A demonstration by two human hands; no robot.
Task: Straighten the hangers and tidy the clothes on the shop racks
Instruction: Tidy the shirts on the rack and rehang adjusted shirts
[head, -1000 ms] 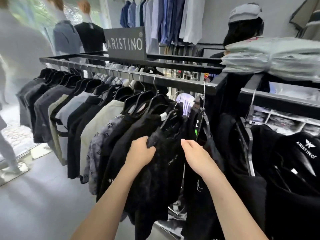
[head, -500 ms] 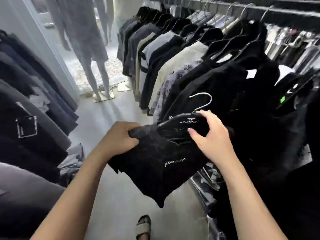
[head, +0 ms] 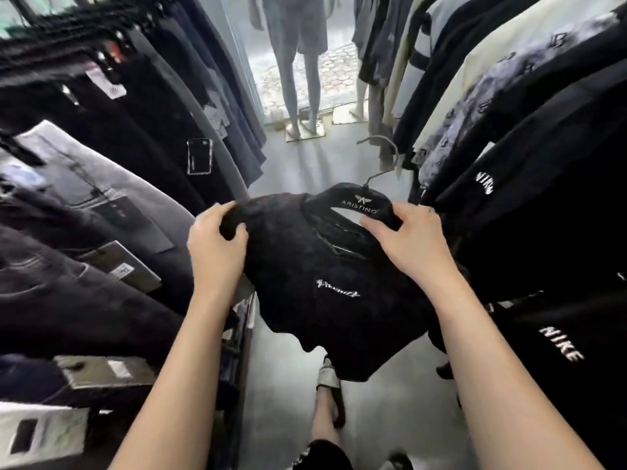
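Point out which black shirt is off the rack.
The black shirt with small white chest script, held on its hanger by left hand and right hand; the others hang.

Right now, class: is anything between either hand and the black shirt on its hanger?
Nothing visible. The left hand grips the black shirt at its shoulder directly, and the right hand is closed on the Aristino hanger at the collar.

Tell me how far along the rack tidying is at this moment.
Done: the shirts on the right rack hang in a fairly even row. In hand: a black shirt on its hanger is off the rail, left hand gripping a shoulder, right hand on the hanger. Left: seat it properly and rehang it; the trousers opposite look untouched.
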